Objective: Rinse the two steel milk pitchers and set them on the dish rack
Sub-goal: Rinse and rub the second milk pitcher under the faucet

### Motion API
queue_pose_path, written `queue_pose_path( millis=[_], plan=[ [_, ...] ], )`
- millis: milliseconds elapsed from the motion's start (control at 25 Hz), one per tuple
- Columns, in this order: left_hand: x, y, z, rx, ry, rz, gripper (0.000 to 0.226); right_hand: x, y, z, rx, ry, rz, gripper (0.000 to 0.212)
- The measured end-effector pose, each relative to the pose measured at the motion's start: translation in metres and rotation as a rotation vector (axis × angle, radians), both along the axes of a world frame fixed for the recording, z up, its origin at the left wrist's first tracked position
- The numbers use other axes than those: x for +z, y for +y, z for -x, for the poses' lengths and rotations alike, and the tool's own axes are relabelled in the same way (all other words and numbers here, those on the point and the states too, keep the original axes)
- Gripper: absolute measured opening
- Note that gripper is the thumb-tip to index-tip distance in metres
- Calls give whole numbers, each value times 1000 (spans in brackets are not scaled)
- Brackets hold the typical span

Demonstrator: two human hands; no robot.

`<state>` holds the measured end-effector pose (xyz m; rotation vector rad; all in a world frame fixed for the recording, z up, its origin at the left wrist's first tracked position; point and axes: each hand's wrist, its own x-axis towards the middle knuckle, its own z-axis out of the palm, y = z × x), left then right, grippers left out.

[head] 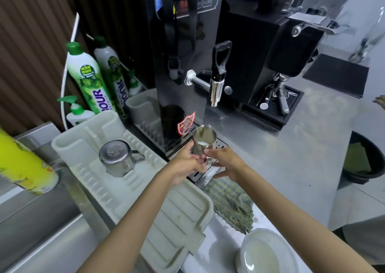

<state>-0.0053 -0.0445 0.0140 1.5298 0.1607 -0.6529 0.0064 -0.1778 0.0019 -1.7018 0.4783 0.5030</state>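
An upright steel milk pitcher (203, 142) with white milk in its bottom is held over the black drip tray (220, 145) of the water dispenser. My left hand (187, 164) wraps its body from the left. My right hand (226, 161) touches its handle side, fingers partly spread; I cannot tell how firmly it grips. A second steel pitcher (118, 158) rests upside down on the white dish rack (145, 189), handle to the right.
The black dispenser (183, 43) with its steel tap (216, 89) stands behind. Green soap bottles (87, 78) line the back left. A green cloth (231, 201) and a white bowl (264, 254) lie at front right. The sink (41, 231) is at left, a coffee grinder (281, 53) right.
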Motion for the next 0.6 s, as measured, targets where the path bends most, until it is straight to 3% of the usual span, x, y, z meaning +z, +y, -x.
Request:
queue_pose_path(
  millis=[80, 160, 320, 440, 600],
  plan=[
    [-3, 6, 4, 19, -44, -72, 83, 4, -1, 4, -24, -46, -28, 15],
    [-2, 20, 6, 65, -112, -145, 80, 15, -6, 10, 55, -85, 25, 20],
    [7, 55, 25, 62, -248, -91, 101, 48, 3, 26, 355, -87, -33, 21],
    [14, 92, 55, 206, -314, -45, 99, 66, 39, 38, 522, -47, -134, 20],
    [14, 157, 109, 501, -335, -33, 80, 72, 120, 46, 715, -62, -160, 13]
  ],
)
